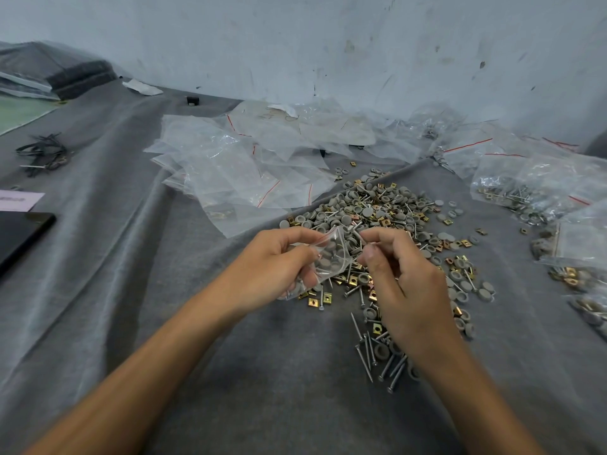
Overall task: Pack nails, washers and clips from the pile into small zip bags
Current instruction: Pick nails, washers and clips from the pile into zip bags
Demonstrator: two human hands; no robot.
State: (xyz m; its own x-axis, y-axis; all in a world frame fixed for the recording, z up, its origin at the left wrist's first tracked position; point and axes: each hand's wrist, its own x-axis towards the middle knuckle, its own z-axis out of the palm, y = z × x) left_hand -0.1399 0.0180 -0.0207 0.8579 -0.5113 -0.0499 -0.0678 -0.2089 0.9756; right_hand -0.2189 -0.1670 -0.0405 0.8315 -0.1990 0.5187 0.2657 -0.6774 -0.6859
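Note:
A pile (387,211) of grey washers, brass clips and steel nails lies on the grey cloth, ahead of and under my hands. My left hand (279,261) grips a small clear zip bag (331,257) with grey washers inside, its mouth held open toward the right. My right hand (404,277) pinches some thin nails (359,239) at the bag's mouth, fingers curled. Loose nails (377,353) lie near my right wrist.
Empty zip bags (236,165) with red seal lines are spread behind the pile. Filled bags (532,188) lie at the right. A black phone (19,234) and a paper slip sit at the left, black ties (44,152) farther back. A white wall stands behind.

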